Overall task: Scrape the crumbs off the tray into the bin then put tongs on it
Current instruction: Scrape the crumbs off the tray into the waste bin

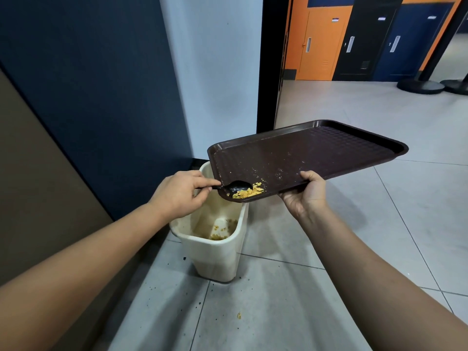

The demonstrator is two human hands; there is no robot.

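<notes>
Tilting brown tray point(316, 148), yellow crumbs point(249, 192) at corner over bin point(217, 252)

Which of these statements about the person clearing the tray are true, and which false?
1. The left hand holds a black spoon against the crumbs. True.
2. The brown tray lies flat on the floor. False: the right hand holds it up, its crumb-laden corner over the cream bin.
3. The bin already has crumbs at its bottom. True.
4. Tongs lie on the tray. False: no tongs are in view.
5. The floor near the bin is spotless. False: dark specks and a yellow crumb lie there.
</notes>
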